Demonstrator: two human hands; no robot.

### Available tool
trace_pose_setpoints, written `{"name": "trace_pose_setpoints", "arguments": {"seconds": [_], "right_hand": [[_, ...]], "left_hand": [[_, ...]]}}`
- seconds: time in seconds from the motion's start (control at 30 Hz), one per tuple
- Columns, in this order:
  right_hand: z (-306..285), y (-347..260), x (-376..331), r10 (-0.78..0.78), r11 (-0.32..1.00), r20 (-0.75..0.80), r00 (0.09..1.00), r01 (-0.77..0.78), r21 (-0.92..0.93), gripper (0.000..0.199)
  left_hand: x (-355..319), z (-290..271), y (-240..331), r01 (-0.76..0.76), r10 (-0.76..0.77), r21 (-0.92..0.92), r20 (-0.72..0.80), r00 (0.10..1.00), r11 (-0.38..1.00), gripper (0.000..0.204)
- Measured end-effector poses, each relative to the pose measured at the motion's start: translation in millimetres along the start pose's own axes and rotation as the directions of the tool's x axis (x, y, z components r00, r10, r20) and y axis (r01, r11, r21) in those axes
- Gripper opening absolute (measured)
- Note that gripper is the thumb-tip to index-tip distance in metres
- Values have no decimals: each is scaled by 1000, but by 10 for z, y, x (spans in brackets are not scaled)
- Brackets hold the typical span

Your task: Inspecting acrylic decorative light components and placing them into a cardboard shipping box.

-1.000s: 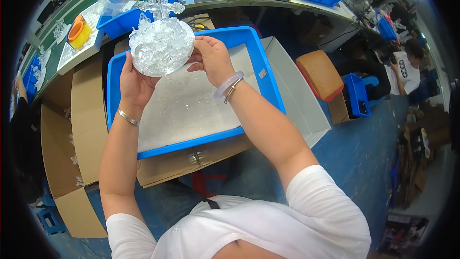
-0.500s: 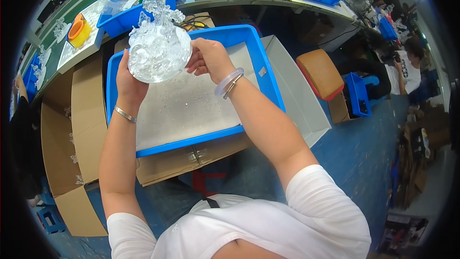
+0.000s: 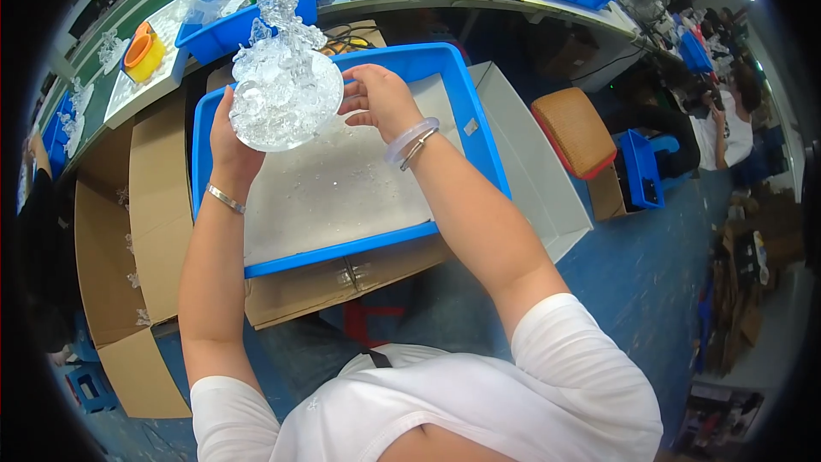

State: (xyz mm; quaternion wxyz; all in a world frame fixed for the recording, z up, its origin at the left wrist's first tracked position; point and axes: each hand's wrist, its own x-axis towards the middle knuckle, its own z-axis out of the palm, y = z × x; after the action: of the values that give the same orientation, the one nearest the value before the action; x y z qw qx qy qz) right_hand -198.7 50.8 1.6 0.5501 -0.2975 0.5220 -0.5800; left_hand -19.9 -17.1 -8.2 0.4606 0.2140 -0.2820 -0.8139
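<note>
A clear, glass-like ornament (image 3: 286, 98) with a round base and branching, lumpy decoration is tilted above a blue tray (image 3: 481, 128). My left hand (image 3: 233, 141) is closed on the lower left of its base, thumb up along the rim and the other fingers mostly hidden behind it. At the opposite rim is my right hand (image 3: 380, 98), its fingers bent and its fingertips against the edge of the base; how firmly they press cannot be made out. Small clear bits (image 3: 335, 183) lie scattered on the tray's pale lining.
Left of the tray stands an open cardboard box (image 3: 158, 205) with clear pieces inside. A blue bin (image 3: 205, 38) with plastic bags and a yellow-orange tape roll (image 3: 144, 56) are on the bench beyond. At right are a white box (image 3: 543, 180) and a tan-topped stool (image 3: 573, 133). Another person (image 3: 727, 124) sits farther right.
The ornament has tipped slightly, showing its base and decoration at a different angle. My right fingers have shifted a little up along the rim, while my left hand keeps its hold.
</note>
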Motion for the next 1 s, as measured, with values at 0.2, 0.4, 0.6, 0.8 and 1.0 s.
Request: {"name": "trace_pose_setpoints", "arguments": {"seconds": [0.2,0.4,0.6,0.8,1.0], "right_hand": [[9,-11,-19,-64,995,177,982,50,84,22],[21,-43,-58,-130,991,296,946,117,63,31],[49,-32,-60,-148,988,331,932,152,15,40],[38,-42,-74,-131,991,297,946,133,15,33],[23,-18,-43,-126,992,275,953,117,49,18]], "left_hand": [[17,-6,34,-44,45,12,-46,998,999,43],[28,-8,58,-91,91,10,-57,994,996,44],[24,-30,71,-88,88,-12,-42,995,996,43],[36,-51,60,-71,71,-11,-17,997,997,42],[18,-33,71,-83,83,-4,-13,996,997,41]]}}
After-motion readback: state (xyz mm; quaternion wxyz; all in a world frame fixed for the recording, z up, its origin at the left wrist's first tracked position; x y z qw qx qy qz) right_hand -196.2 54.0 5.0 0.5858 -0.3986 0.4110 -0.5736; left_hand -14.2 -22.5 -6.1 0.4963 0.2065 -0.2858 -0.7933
